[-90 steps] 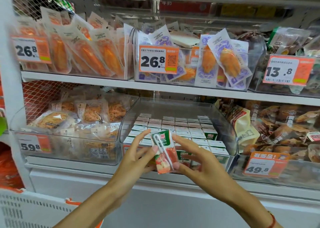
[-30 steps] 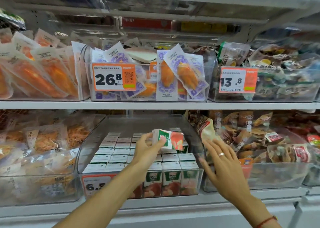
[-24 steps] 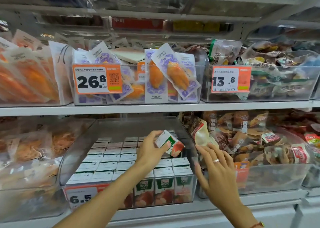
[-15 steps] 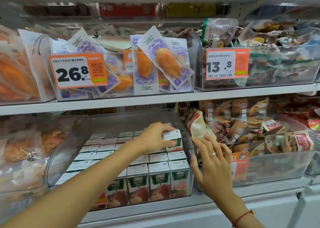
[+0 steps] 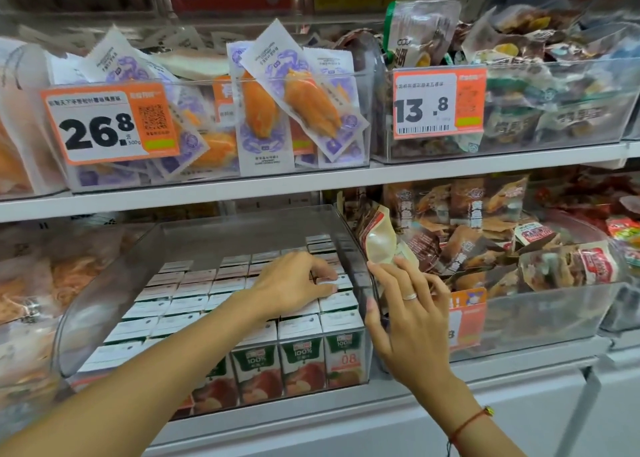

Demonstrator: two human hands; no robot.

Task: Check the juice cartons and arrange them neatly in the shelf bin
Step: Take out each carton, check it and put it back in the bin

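Observation:
A clear plastic shelf bin on the lower shelf holds neat rows of small juice cartons with white tops and green and red fronts. My left hand reaches into the bin from the front. Its fingers curl over the top of one juice carton in the right column, level with its neighbours. My right hand, wearing a ring, rests with spread fingers against the outside of the bin's right wall near the front corner. It holds nothing.
A bin of brown snack packets stands right of the juice bin, and a beige pouch leans over the shared wall. A bin of orange snacks sits to the left. The upper shelf edge hangs close above, with price tags 26.8 and 13.8.
My left hand carried the carton from in front of the shelf into the bin and lowered it into the right column. My right hand let go and moved onto the bin's right wall.

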